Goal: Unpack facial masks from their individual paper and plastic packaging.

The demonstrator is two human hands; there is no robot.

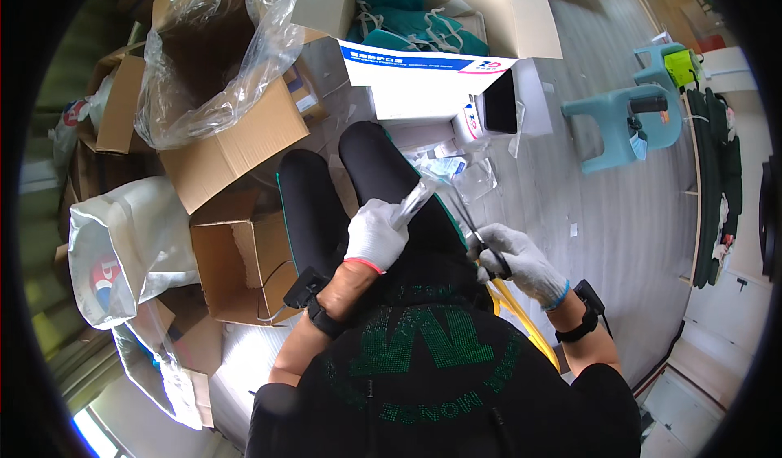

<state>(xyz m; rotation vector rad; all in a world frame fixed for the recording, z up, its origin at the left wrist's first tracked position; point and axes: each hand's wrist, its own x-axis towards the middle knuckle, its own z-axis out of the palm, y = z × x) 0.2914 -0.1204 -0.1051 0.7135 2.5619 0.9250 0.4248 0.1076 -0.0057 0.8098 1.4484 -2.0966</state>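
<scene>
My left hand [376, 235], in a white knit glove with a red cuff, is closed around a clear plastic sleeve [415, 201] above my lap. Its contents, if any, are hard to make out. My right hand [517, 264], gloved with a blue cuff, grips the dark handles of a pair of scissors [466, 216]. The blades point up and left, close to the far end of the sleeve. Beyond my knees stands an open white carton [415, 71] with teal face masks [415, 22] inside. Torn clear wrappers [475, 179] lie on the floor past the scissors.
A large cardboard box [236, 136] lined with clear plastic stands front left. Nearer are a smaller open box [220, 271] and a white woven sack [155, 214]. A light-blue stool [607, 120] stands at right, before a rack of dark items [707, 181]. Yellow tubing [521, 324] runs beside my right hip.
</scene>
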